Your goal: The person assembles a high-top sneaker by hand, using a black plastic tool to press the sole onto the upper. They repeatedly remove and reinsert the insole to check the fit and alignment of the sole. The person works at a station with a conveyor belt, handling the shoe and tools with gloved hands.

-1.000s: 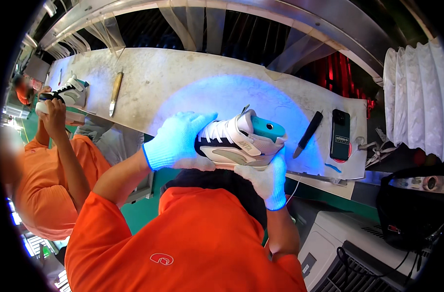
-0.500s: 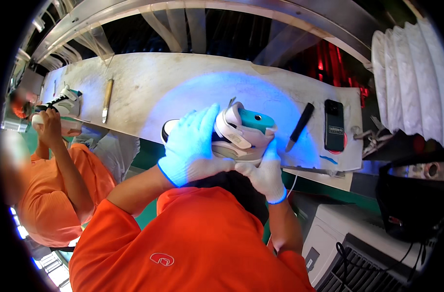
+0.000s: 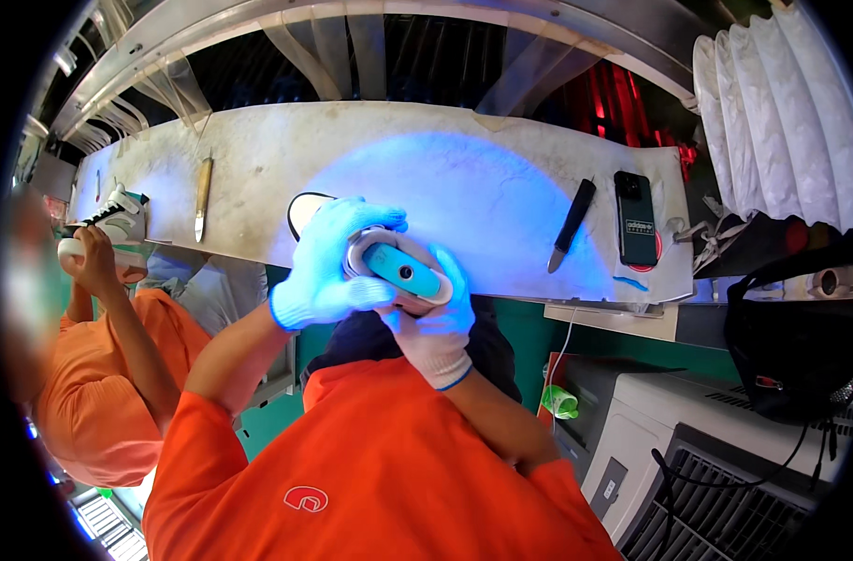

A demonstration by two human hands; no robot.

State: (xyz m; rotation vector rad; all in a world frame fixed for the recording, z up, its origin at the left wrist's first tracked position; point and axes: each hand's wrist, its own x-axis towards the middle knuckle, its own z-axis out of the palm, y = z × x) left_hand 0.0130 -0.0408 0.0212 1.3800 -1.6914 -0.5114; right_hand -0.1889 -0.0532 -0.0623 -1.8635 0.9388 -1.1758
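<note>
Between my gloved hands, at the bench's near edge, I hold a white shoe point(image 3: 307, 211) whose pale toe with a dark edge points away to the left. A teal shoe last point(image 3: 400, 269) with a dark round hole fills its opening, which faces up. My left hand point(image 3: 328, 266) wraps the shoe's left side, its fingers over the upper and its thumb near the heel. My right hand point(image 3: 438, 337) is closed round the heel from the right and below. Blue light falls on both white gloves; they hide most of the shoe's sides and sole.
Right of the shoe, a black-handled knife point(image 3: 572, 224) and a dark phone point(image 3: 638, 224) lie on the worn bench point(image 3: 267, 178). A wooden-handled knife point(image 3: 203, 198) lies left. At left a co-worker in orange point(image 3: 118, 374) handles another shoe point(image 3: 122, 220). A black bag point(image 3: 791, 346) hangs right.
The shoe has come left and toward me and has been tipped, so the last's top now faces up. My right hand has moved left with it, still at the heel.
</note>
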